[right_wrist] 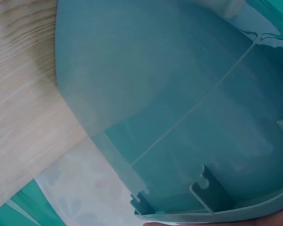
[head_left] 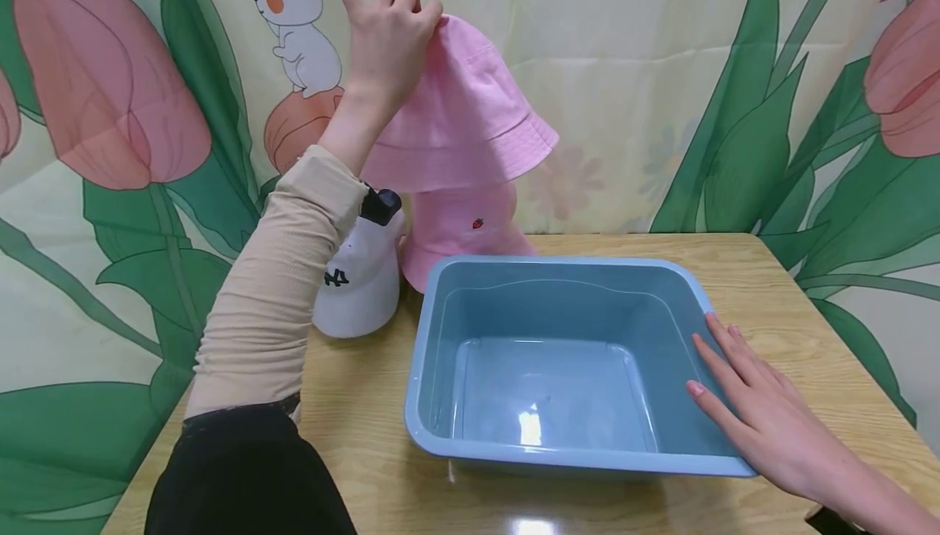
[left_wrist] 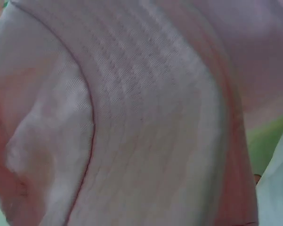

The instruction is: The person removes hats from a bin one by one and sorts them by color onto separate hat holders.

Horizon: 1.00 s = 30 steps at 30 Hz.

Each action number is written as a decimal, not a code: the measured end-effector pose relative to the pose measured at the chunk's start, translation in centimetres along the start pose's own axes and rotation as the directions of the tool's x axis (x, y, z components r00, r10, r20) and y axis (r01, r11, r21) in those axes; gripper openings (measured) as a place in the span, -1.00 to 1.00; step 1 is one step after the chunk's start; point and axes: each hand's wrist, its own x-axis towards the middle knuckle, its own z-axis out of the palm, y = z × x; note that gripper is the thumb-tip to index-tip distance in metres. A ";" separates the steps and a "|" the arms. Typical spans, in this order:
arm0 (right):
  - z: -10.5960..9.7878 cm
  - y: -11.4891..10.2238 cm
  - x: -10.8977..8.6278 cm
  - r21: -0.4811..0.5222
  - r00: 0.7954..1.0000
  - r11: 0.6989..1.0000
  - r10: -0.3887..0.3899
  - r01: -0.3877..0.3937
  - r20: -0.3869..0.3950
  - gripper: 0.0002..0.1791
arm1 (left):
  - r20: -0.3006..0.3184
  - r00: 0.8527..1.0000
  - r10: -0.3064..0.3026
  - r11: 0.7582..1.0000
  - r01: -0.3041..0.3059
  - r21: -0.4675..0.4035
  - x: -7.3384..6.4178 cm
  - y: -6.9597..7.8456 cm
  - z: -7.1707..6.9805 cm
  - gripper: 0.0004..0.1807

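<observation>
My left hand (head_left: 385, 29) pinches the crown of a pink bucket hat (head_left: 470, 111) and holds it in the air above the back of the table. The hat's fabric (left_wrist: 141, 113) fills the left wrist view. Under it stands a second pink hat (head_left: 470, 229) with a small strawberry mark. A blue plastic basin (head_left: 558, 282) sits in the middle of the table with nothing in it. My right hand (head_left: 749, 404) lies flat with straight fingers against the basin's right rim. The right wrist view shows the basin's outer wall (right_wrist: 179, 94) close up.
A white cap (head_left: 360, 282) with a black logo stands left of the basin, behind my left forearm. The wooden table (head_left: 808, 290) ends just right of my right hand. A tulip-print curtain (head_left: 734, 70) hangs close behind the table.
</observation>
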 end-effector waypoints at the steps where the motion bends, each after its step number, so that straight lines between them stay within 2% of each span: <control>1: 0.0 0.0 0.0 0.001 1.000 1.000 -0.002 0.002 -0.002 -0.35 | -0.018 1.000 -0.020 1.000 0.020 -0.006 0.0 0.0 0.0 -0.67; 3: 0.0 0.0 0.0 0.001 1.000 1.000 -0.005 0.005 -0.004 -0.34 | -0.064 0.995 -0.076 0.997 0.075 -0.016 0.1 0.0 0.0 -0.64; 6: 0.0 0.0 0.0 0.009 1.000 1.000 -0.004 0.004 0.002 -0.34 | -0.145 0.974 -0.172 0.985 0.167 -0.050 0.5 0.0 0.1 -0.60; 8: -0.1 0.1 0.0 0.014 1.000 1.000 0.005 -0.005 0.006 -0.34 | -0.147 0.970 -0.191 0.981 0.184 -0.060 0.6 0.0 0.3 -0.61; 10: -0.1 0.1 0.0 0.019 1.000 1.000 0.012 -0.012 0.009 -0.34 | -0.087 0.980 -0.178 0.983 0.173 -0.067 0.6 0.0 0.6 -0.64; 12: -0.1 0.1 -0.1 0.017 1.000 1.000 0.012 -0.012 0.008 -0.34 | 0.009 0.990 -0.143 0.987 0.143 -0.077 0.4 0.0 0.9 -0.67; 14: -0.1 0.1 -0.2 0.014 1.000 1.000 0.011 -0.011 0.007 -0.34 | 0.101 0.988 -0.113 0.988 0.123 -0.098 0.3 -0.1 1.1 -0.70; 16: -0.1 0.1 -0.2 0.011 1.000 1.000 0.007 -0.007 0.003 -0.35 | 0.150 0.984 -0.098 0.985 0.118 -0.128 0.2 -0.1 1.1 -0.73; 21: 0.1 0.3 -0.2 0.017 1.000 1.000 0.003 -0.003 -0.007 -0.35 | 0.182 0.978 -0.107 0.964 0.147 -0.224 0.5 -0.1 0.3 -0.75; 26: 0.1 0.4 0.0 0.018 1.000 1.000 0.006 -0.006 -0.002 -0.34 | 0.177 0.971 -0.163 0.928 0.212 -0.308 0.5 -0.4 -0.2 -0.72; 28: 0.2 0.4 0.1 0.016 1.000 1.000 0.011 -0.011 0.005 -0.34 | 0.198 0.967 -0.159 0.922 0.217 -0.320 0.4 -0.3 -0.2 -0.72; 30: 0.3 0.5 0.1 0.018 1.000 1.000 0.016 -0.016 0.013 -0.34 | 0.242 0.962 -0.128 0.926 0.203 -0.317 0.2 -0.2 0.0 -0.73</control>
